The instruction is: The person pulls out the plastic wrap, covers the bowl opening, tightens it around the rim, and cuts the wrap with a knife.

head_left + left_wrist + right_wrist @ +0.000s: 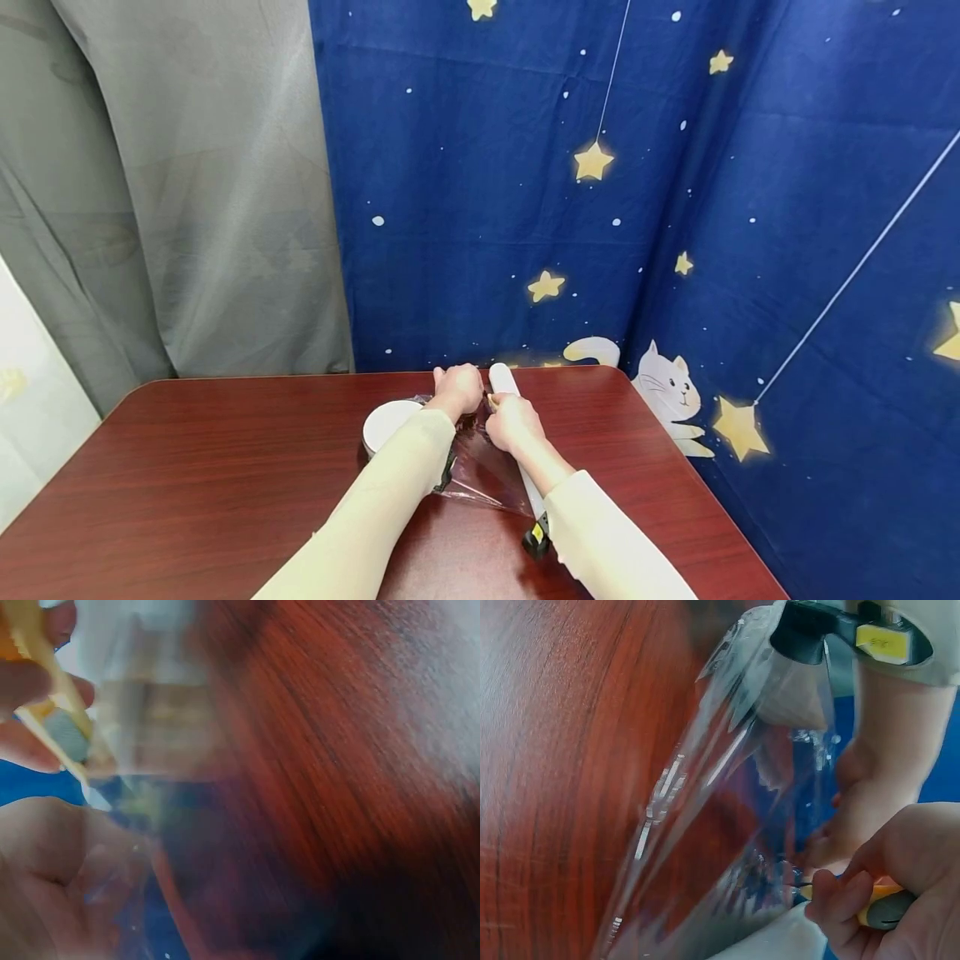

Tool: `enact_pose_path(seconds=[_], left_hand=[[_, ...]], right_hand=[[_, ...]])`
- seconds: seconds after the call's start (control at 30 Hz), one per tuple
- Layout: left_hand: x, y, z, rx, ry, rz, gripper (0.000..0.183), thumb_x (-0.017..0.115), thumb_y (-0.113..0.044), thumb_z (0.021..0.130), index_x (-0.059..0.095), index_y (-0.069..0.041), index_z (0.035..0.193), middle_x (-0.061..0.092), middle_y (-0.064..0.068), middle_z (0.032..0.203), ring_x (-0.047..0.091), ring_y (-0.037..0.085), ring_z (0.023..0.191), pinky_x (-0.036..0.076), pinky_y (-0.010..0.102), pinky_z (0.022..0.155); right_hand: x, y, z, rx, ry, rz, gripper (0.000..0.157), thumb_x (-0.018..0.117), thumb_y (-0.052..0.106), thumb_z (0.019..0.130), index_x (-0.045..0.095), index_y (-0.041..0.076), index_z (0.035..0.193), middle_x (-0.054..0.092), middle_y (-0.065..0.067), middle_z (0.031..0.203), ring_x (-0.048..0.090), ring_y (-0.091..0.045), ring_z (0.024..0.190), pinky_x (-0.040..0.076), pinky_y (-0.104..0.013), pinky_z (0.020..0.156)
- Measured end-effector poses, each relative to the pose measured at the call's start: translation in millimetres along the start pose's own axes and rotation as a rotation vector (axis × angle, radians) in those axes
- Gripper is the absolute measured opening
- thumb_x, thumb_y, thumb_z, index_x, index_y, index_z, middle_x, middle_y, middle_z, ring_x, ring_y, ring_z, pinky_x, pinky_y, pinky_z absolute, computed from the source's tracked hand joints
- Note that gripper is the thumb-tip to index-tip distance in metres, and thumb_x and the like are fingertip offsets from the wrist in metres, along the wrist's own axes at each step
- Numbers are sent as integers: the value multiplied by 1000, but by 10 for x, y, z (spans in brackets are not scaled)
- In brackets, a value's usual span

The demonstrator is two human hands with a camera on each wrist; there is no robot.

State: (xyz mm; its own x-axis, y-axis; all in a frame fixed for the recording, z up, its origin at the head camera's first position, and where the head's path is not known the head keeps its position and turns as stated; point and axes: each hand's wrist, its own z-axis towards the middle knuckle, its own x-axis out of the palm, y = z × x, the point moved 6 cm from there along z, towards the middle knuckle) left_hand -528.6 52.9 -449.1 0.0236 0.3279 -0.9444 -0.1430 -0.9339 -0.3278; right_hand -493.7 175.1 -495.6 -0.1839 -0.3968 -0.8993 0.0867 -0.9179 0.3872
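Clear plastic wrap (487, 471) stretches between a white bowl (386, 423) and a long white roll (504, 379) on the table. My left hand (459, 388) grips the wrap's far side, beyond the bowl. Beside it, my right hand (516, 423) holds a yellow-and-grey cutter knife (885, 907) against the wrap, next to the roll. In the left wrist view the knife (69, 733) appears close to my left hand (45, 862), seen partly through blurred film. The right wrist view shows the wrap (697, 802) pulled into creases; the bowl is partly hidden behind my left forearm.
The dark red wooden table (225, 475) ends just past both hands. Behind it hang a grey curtain (225, 183) and a blue starry curtain (480, 183). Black camera mounts (536, 537) on my wrists sit close to the stretched film.
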Motion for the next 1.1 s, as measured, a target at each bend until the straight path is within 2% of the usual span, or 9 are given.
enact_pose_path(seconds=[0.07,0.13,0.2,0.33,0.43,0.57,0.8,0.97,1.1], left_hand=[[-16,-22,-5,10,-2,6,29,71,-6,97,70,-15,69,78,6,91,70,31,97,38,54,105],[-21,-35,7,14,5,-1,31,72,-5,97,68,-15,68,75,6,87,67,30,92,37,52,100],[-35,-38,0,13,5,-6,31,71,-5,98,68,-15,69,75,5,86,67,30,92,37,52,101],[-72,-9,-53,8,-11,-24,28,69,-8,100,73,-19,74,79,2,95,71,30,103,35,57,114],[-101,33,-93,13,-33,-42,24,68,-10,99,75,-21,79,81,0,100,72,30,108,33,59,118],[-102,102,-95,11,-40,-81,22,67,-10,99,76,-20,82,80,0,99,71,30,108,29,61,122],[-95,115,-98,27,-32,-135,16,69,-11,100,79,-18,90,81,2,105,71,30,110,30,59,117],[-108,76,-156,66,-54,-135,13,71,-15,99,78,-19,89,81,-1,100,72,27,107,33,58,114],[-115,69,-185,68,-59,-156,12,71,-18,101,79,-19,92,81,-1,102,72,27,110,29,62,120]], right_hand=[[-34,20,-31,-1,-8,23,48,66,13,88,78,21,134,81,-15,116,73,-35,91,58,-52,75],[-189,113,-141,22,7,88,50,64,11,89,76,17,138,80,-18,117,75,-34,82,60,-49,71],[-376,223,-258,45,27,166,52,62,8,90,74,13,141,79,-24,117,76,-28,67,62,-43,62],[-613,345,-388,87,81,217,55,59,5,93,70,9,147,76,-28,120,69,-20,45,54,-30,44],[-692,349,-405,118,119,208,52,62,6,95,68,9,147,79,-20,99,69,-17,48,53,-26,43],[-773,349,-440,148,154,221,48,64,7,95,67,9,143,70,-9,67,74,-23,55,56,-28,44],[-863,391,-496,131,146,168,47,65,8,95,68,9,142,71,-9,78,76,-26,55,53,-28,43],[-780,387,-444,163,146,170,49,66,9,97,69,12,146,75,-14,91,73,-23,53,53,-27,43],[-706,399,-400,172,154,167,49,66,8,97,70,13,146,76,-17,103,71,-20,51,53,-26,43]])
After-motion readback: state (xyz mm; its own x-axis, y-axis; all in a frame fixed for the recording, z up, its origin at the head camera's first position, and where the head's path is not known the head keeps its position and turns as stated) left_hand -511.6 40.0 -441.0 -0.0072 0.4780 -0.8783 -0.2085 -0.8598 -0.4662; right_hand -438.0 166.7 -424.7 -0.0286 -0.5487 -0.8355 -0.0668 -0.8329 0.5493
